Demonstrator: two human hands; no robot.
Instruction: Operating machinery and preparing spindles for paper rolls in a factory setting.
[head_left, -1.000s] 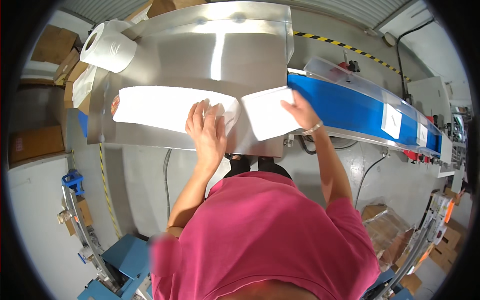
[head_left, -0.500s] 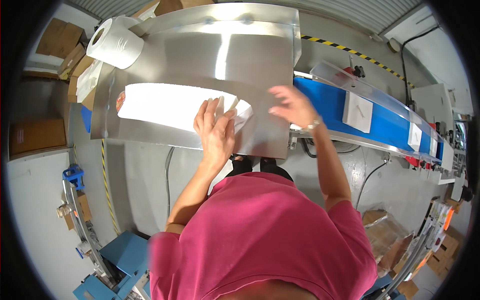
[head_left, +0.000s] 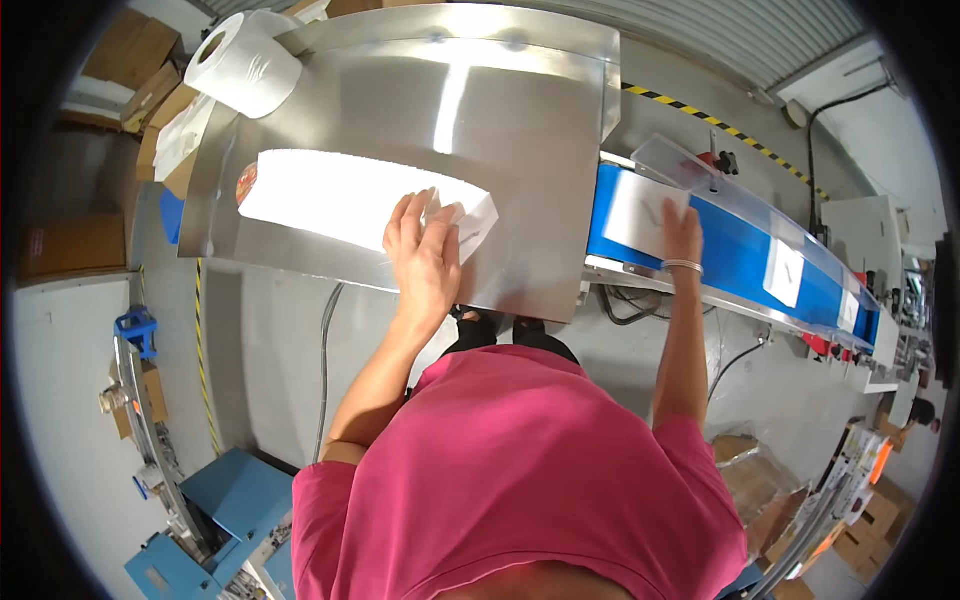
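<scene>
A long row of flat white square packets (head_left: 330,193), stacked face to face, lies along the steel table (head_left: 540,170). At the row's right end my left hand (head_left: 425,250) curls its fingers and thumb round the last packet, which leans over. My right hand (head_left: 684,238), smeared by motion, reaches over the start of the blue conveyor belt (head_left: 722,222). It holds one flat white packet (head_left: 637,213) by its right side, at belt level. A red round thing (head_left: 246,184) shows at the row's left end.
A large white roll (head_left: 255,75) stands at the table's far left corner. Further along the belt lie more white packets (head_left: 784,272). A clear plastic guard (head_left: 668,165) edges the belt's far side. Cardboard boxes (head_left: 130,50) are stacked at far left.
My right hand has moved right from above the table to the belt, where a packet is now under it. The packets on the belt have travelled further right. My left hand stays at the row's end.
</scene>
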